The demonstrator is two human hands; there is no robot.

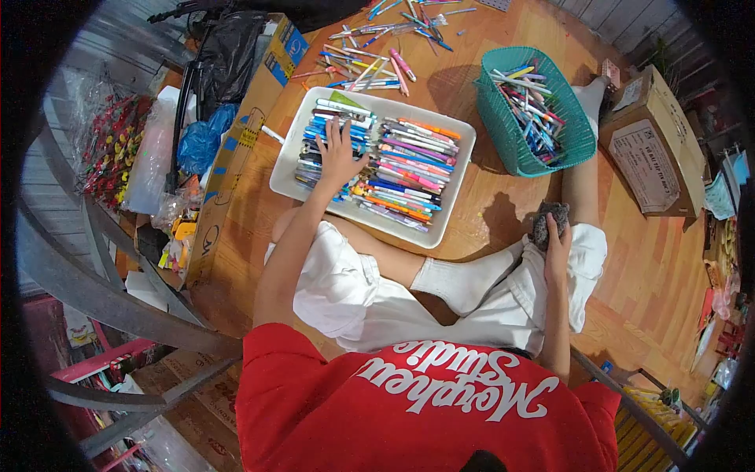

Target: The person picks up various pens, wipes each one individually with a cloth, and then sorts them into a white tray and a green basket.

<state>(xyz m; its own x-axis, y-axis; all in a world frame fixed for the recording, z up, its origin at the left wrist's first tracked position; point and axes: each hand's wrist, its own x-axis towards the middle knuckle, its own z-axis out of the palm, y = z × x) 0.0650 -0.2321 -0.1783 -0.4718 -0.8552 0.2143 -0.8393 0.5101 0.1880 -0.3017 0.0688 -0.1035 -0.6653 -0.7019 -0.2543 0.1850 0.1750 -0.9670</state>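
A white tray [285,171] in front of my crossed legs holds rows of pens and markers [413,161] laid side by side in two columns. My left hand [340,157] reaches over the left column, fingers spread on the pens, gripping none of them. Over my right knee, my right hand [557,248] is closed around a dark grey speckled block [550,220], soft-looking like a sponge or folded cloth. Beyond it stands a teal plastic basket [578,145] with a jumble of loose pens [528,110] inside.
Loose pens [385,71] lie scattered on the wooden floor [629,275] behind the tray. An open cardboard box [236,149] with plastic-wrapped items borders the left side. Another cardboard carton [649,153] stands to the right of the basket. Metal bars [141,303] curve close by my left side.
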